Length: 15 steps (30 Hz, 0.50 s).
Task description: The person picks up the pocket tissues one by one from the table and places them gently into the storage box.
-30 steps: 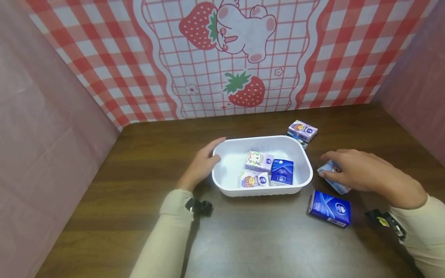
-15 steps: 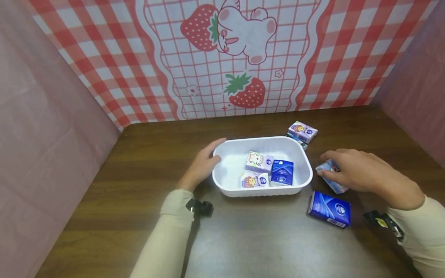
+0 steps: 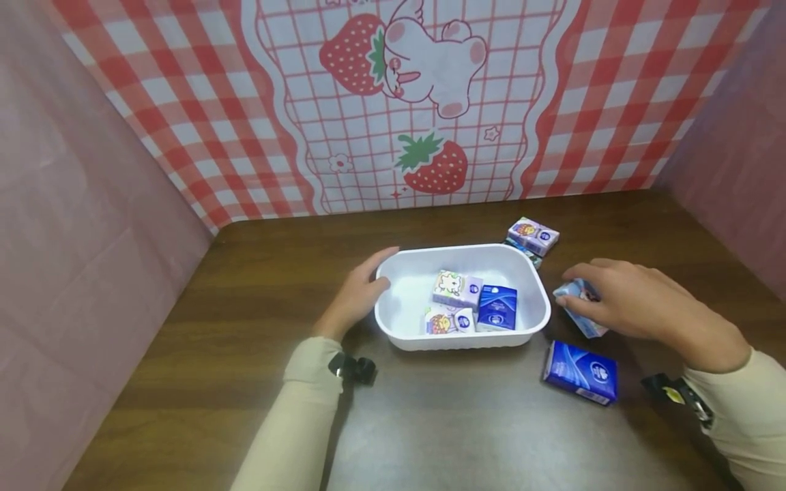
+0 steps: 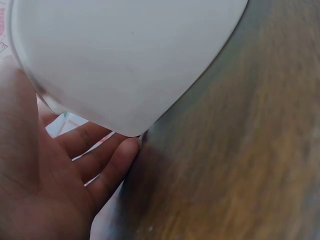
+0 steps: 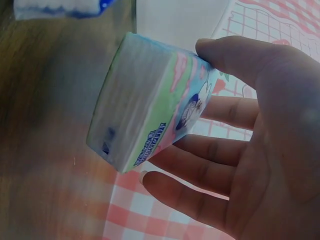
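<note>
At the left end of the white plastic tub, my left hand grips the rim, thumb over the edge. Its fingers lie along the outer wall in the left wrist view. My right hand holds a light blue tissue pack right of the tub, between thumb and fingers. In the right wrist view this pack shows pink and green print and is tilted. Inside the tub lie a lilac tissue pack, a blue tissue pack and a cartoon-print pack.
A larger blue tissue pack lies nearest my right forearm. Behind the tub's right corner, a lilac pack rests partly on a dark teal pack. A checked strawberry cloth hangs behind the wooden table.
The light blue pack has shifted slightly left toward the tub with my right hand. My left hand stays on the rim. The head view has tipped a little.
</note>
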Each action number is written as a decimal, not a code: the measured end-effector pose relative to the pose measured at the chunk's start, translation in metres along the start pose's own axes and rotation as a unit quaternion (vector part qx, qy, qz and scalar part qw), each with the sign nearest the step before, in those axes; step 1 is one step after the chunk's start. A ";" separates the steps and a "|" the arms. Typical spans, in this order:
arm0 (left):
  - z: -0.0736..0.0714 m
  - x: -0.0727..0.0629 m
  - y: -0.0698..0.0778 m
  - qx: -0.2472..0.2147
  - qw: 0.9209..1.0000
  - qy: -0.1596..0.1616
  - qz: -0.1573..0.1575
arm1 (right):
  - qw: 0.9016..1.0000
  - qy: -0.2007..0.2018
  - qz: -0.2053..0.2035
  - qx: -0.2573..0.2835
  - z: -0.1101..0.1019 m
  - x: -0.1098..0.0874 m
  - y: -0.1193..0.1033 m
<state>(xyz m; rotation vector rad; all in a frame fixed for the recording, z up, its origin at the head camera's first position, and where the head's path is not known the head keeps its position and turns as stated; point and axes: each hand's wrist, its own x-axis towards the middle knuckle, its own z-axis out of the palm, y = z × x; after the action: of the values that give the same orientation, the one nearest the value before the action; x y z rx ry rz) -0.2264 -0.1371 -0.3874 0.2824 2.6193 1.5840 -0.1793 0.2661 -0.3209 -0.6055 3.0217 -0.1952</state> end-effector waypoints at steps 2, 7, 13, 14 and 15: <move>0.000 0.000 0.000 -0.001 1.000 0.000 -0.002 | 1.000 0.005 -0.002 -0.002 0.000 0.000 -0.001; 0.000 -0.001 0.000 -0.004 1.000 -0.002 -0.004 | 1.000 0.005 0.001 -0.001 -0.002 0.000 -0.003; -0.001 -0.001 -0.001 -0.001 1.000 0.004 0.011 | 1.000 0.009 -0.003 0.005 -0.004 0.001 -0.004; 0.000 -0.001 -0.002 0.000 1.000 0.003 0.012 | 1.000 0.010 -0.004 0.009 -0.004 0.000 -0.004; 0.000 -0.001 -0.002 0.000 1.000 0.003 0.013 | 1.000 0.010 -0.003 0.012 -0.004 0.000 -0.004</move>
<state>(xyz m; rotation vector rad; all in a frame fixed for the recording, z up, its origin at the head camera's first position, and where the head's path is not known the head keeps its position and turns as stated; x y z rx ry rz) -0.2260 -0.1385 -0.3889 0.3142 2.6301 1.5958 -0.1783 0.2629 -0.3168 -0.6158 3.0316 -0.2392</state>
